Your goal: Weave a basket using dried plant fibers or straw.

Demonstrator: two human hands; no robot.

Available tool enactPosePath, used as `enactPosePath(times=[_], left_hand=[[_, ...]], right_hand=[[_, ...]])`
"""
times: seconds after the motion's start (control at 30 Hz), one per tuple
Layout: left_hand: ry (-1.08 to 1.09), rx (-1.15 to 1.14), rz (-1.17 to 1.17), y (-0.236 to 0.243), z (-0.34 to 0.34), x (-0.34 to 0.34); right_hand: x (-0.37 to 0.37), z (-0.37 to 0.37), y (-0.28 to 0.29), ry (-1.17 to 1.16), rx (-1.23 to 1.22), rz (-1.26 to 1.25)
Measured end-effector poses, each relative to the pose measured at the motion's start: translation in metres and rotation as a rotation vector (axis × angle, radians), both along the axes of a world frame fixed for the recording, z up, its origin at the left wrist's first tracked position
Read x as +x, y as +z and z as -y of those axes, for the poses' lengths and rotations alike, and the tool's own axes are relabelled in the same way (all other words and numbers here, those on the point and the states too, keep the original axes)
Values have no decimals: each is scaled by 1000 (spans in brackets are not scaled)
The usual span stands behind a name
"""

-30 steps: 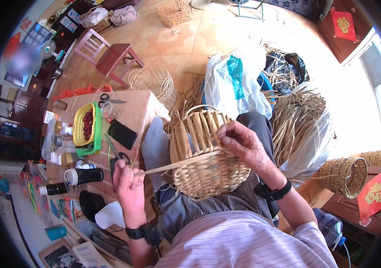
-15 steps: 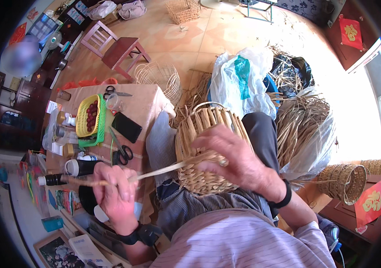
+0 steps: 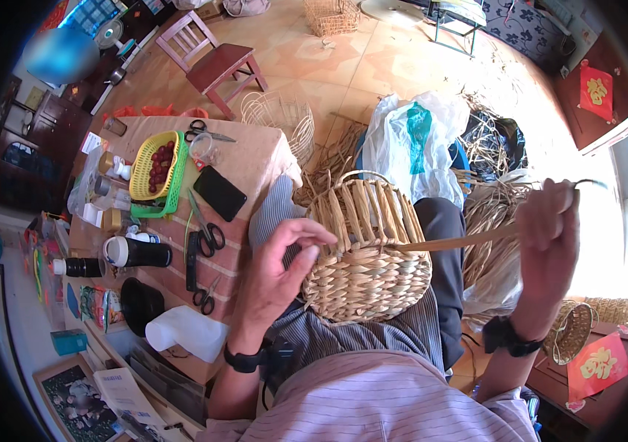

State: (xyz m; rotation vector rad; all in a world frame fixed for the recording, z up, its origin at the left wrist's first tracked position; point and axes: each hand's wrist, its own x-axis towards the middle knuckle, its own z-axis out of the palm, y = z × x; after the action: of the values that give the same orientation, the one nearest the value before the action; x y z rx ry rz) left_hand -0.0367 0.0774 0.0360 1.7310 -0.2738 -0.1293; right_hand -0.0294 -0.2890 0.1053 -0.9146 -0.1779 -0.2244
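Note:
A half-woven basket [image 3: 370, 283] of dried plant strips rests on my lap. Its lower wall is tightly braided, while upright stakes [image 3: 362, 205] rise bare above the weave around a pale hoop. From the woven edge a long flat strip [image 3: 468, 239] runs taut to the right. My right hand [image 3: 547, 236], raised well off the basket, is closed on that strip, whose dark tail sticks out past the fingers. At the basket's left side is my left hand [image 3: 277, 272], thumb and fingers apart, the fingertips close to the stakes; whether they touch is unclear.
On the left table [image 3: 255, 158] lie a phone [image 3: 220, 193], several scissors [image 3: 207, 234], a yellow-green basket of red fruit [image 3: 158, 168] and bottles [image 3: 137, 252]. Ahead are a plastic bag [image 3: 413, 140], strip bundles [image 3: 494, 221] and a wooden chair [image 3: 218, 66]. Woven baskets [image 3: 570, 331] lie right.
My right hand has swung from over the basket out to the right, now gripping the strip. My left hand has let go of the strip and moved right to the basket's side.

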Motion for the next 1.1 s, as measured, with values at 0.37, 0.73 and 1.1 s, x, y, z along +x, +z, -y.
enactPosePath(times=[0.37, 0.73, 1.1], left_hand=[[-167, 400, 255, -11, 22, 20], [-285, 398, 168, -12, 22, 36], [-329, 269, -12, -19, 21, 55]], right_hand=[[-3, 108, -10, -106, 101, 215], [-34, -74, -46, -13, -1144, -2], [-25, -116, -91, -211, -1527, 272]])
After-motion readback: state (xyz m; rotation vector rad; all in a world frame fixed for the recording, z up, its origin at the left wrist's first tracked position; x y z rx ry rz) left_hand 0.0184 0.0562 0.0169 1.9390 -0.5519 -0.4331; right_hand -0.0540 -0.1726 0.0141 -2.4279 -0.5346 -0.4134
